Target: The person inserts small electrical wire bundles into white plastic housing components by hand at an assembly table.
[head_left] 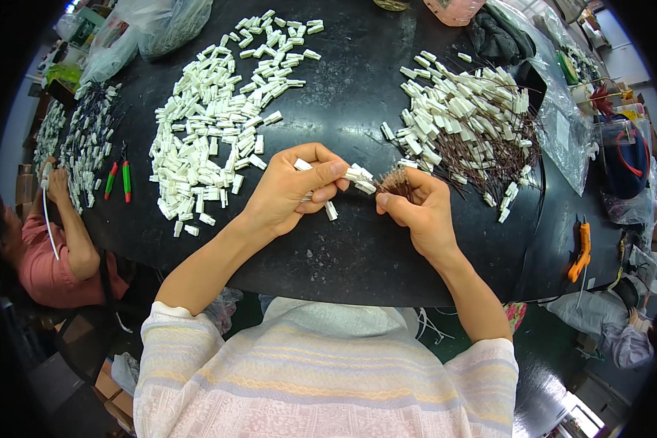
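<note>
Thumb and forefinger of the left hand (pixel 288 190) are pressed together on small white connectors (pixel 359 177), while more connectors are kept among the other, curled fingers, with one end left hanging below. By the right hand (pixel 425 208), a bundle of thin brown wires (pixel 396 182) is pinched between thumb and fingers, its pale tips pointed toward the connectors; whether any wire is seated in one cannot be told. Both hands are held just above the black bench (pixel 343 263), near its front edge. Beyond the left hand, a broad heap of loose white connectors (pixel 204 124) is spread; beyond the right, a pile of connectors with brown wires attached (pixel 452 117) is gathered. Farther left, a hand tool with red and green handles (pixel 127 182) is laid beside a heap of dark-wired connectors (pixel 87 146). At far right, an orange-handled tool (pixel 580 252) is placed near the edge, and a clear plastic sheet (pixel 568 139) is draped behind it. At far left, a white cord (pixel 50 223) is seen by a co-worker in a pink top (pixel 55 255).
</note>
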`<state>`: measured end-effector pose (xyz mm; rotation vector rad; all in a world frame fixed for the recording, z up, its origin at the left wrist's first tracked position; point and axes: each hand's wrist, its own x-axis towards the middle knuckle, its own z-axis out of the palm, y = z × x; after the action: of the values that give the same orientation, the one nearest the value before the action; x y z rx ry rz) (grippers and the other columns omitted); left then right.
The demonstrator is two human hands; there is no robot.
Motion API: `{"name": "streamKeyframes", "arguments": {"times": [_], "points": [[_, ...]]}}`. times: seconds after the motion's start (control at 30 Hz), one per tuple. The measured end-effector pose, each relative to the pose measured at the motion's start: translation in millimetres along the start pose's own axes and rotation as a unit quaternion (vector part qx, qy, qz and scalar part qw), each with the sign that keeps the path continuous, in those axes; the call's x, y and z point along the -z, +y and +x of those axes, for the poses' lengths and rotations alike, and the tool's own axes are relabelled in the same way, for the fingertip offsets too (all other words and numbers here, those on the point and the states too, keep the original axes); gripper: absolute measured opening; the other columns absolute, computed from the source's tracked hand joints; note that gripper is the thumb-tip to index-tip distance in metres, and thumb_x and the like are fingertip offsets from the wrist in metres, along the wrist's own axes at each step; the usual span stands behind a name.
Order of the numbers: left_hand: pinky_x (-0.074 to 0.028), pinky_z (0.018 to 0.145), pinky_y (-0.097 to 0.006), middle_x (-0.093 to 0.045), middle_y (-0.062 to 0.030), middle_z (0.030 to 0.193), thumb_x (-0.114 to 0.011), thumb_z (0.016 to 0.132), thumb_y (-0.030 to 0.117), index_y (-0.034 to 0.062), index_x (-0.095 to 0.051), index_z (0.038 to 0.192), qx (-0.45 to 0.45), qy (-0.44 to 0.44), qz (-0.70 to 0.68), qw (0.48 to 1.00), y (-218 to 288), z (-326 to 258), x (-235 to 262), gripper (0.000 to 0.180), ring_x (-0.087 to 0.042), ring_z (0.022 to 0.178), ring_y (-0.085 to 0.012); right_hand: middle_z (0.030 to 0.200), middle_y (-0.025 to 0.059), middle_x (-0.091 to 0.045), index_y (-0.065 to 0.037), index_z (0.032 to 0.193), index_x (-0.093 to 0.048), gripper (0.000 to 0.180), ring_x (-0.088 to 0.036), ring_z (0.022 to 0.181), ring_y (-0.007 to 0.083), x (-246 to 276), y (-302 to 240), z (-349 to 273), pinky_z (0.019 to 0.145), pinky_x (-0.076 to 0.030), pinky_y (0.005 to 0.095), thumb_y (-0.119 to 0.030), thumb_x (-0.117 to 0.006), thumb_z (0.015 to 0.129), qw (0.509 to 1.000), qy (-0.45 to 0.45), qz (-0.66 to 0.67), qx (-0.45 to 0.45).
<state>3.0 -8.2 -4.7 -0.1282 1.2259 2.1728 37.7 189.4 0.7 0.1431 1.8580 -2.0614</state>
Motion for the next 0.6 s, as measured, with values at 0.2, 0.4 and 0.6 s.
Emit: {"name": "streamKeyframes", "arguments": {"times": [0.2, 0.4, 0.6], "points": [[-0.024, 0.036, -0.014, -0.057, -0.0091, 0.068, -0.058, 0.081, 0.007, -0.002, -0.055, 0.08, -0.042, 0.026, 0.128, 0.991, 0, -3, -5, 0.009, -0.041, 0.048, -0.0028, 0.065, 0.0011, -0.056, 0.001, 0.077, -0.057, 0.006, -0.049, 0.059, 0.0043, 4, 2, 1, 0.053, -0.036, 0.0174, -0.004, -0.06, 0.073, 0.999, 0.0, 0.037, 0.004], [-0.024, 0.036, -0.015, -0.057, -0.0093, 0.067, -0.06, 0.08, 0.007, -0.0026, -0.057, 0.079, -0.032, 0.014, 0.131, 0.991, -5, -2, -7, 0.01, -0.041, 0.047, -0.0028, 0.063, -0.0004, -0.054, 0.001, 0.072, -0.056, 0.007, -0.045, 0.055, 0.0029, -1, 7, 0, 0.049, -0.033, 0.0179, -0.004, -0.06, 0.074, 0.998, 0.015, 0.0, 0.055], [-0.024, 0.036, -0.015, -0.058, -0.0111, 0.076, -0.057, 0.083, 0.009, -0.0041, -0.056, 0.088, -0.018, -0.01, 0.159, 0.987, -5, -2, -3, 0.014, -0.043, 0.051, -0.0028, 0.062, -0.0011, -0.053, 0.001, 0.072, -0.056, 0.009, -0.044, 0.055, 0.0024, -1, 12, 3, 0.049, -0.032, 0.0181, -0.006, -0.061, 0.075, 0.994, 0.016, -0.072, 0.086]]}}
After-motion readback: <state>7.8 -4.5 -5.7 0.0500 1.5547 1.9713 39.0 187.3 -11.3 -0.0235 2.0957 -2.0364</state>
